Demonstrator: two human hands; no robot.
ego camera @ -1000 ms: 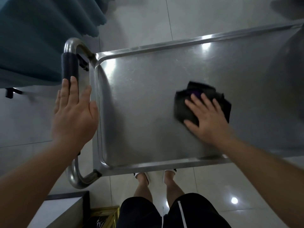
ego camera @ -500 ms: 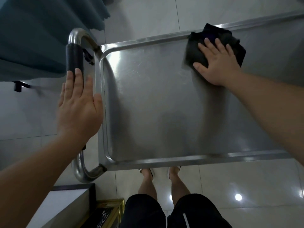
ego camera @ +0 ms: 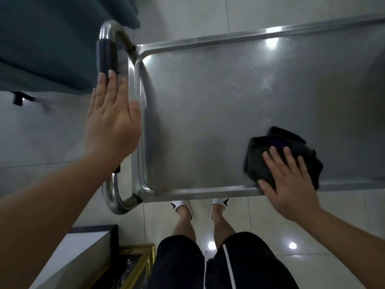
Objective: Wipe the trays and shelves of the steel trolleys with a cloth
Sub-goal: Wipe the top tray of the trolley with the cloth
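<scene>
Top tray point(ego camera: 208, 113) of a steel trolley seen from above, with the person's legs point(ego camera: 200, 217) at 6 o'clock. The right hand point(ego camera: 289, 184) lies flat on a dark crumpled cloth point(ego camera: 270, 155), fingers point(ego camera: 273, 161) straight and slightly spread, pressing it onto the tray at about 4 o'clock of the tray, touching the near rim point(ego camera: 198, 193); the palm overhangs that rim. The left hand point(ego camera: 112, 122) is held flat, fingers straight and pressed together, over the push handle point(ego camera: 107, 53) at 9 o'clock (whether it touches the black grip cannot be told), its thumb edge just beside the tray's left rim. A teal curtain point(ego camera: 41, 42) hangs at 10 o'clock, and a gold-framed dark panel point(ego camera: 129, 265) stands at 7 o'clock on the pale tiled floor point(ego camera: 187, 15).
</scene>
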